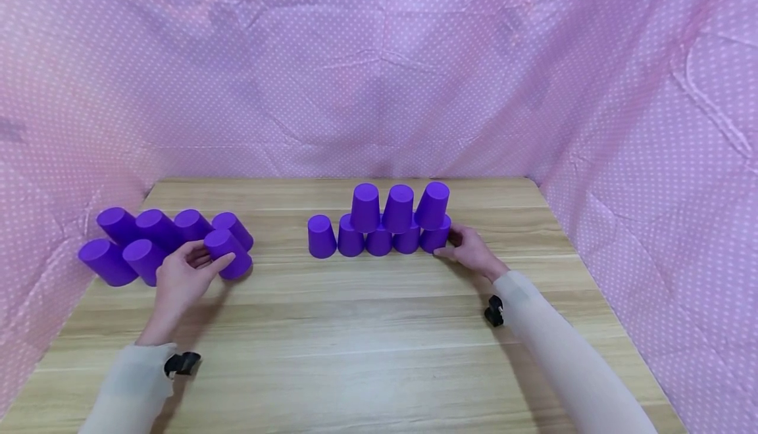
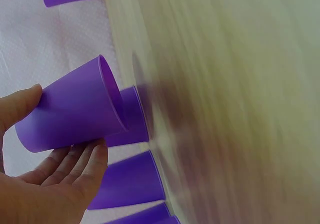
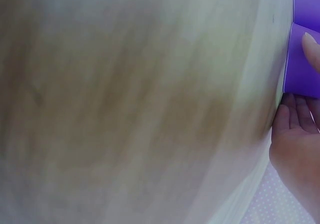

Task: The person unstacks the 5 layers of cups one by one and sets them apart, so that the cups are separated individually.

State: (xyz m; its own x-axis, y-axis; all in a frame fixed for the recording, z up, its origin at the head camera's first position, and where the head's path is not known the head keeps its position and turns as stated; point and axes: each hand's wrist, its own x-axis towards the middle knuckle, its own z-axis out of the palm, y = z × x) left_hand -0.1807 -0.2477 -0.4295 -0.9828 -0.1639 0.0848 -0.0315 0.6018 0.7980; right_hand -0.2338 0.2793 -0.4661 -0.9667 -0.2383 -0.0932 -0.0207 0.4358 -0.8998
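Purple cup (image 1: 229, 254) is pinched by the left hand (image 1: 182, 281) just beside the left cluster of cups (image 1: 108, 263), and is best moved level, without brushing them, while the right hand (image 1: 472, 250), gripping the end cup (image 1: 434, 239) of the bottom row (image 1: 379, 243), should steady it only lightly.

Five matte purple cups (image 1: 379, 244) stand inverted in a row; three more (image 1: 398, 209) bridge them; leftward, one cup (image 2: 70, 109), held tilted, nears six inverted others (image 1: 106, 263).
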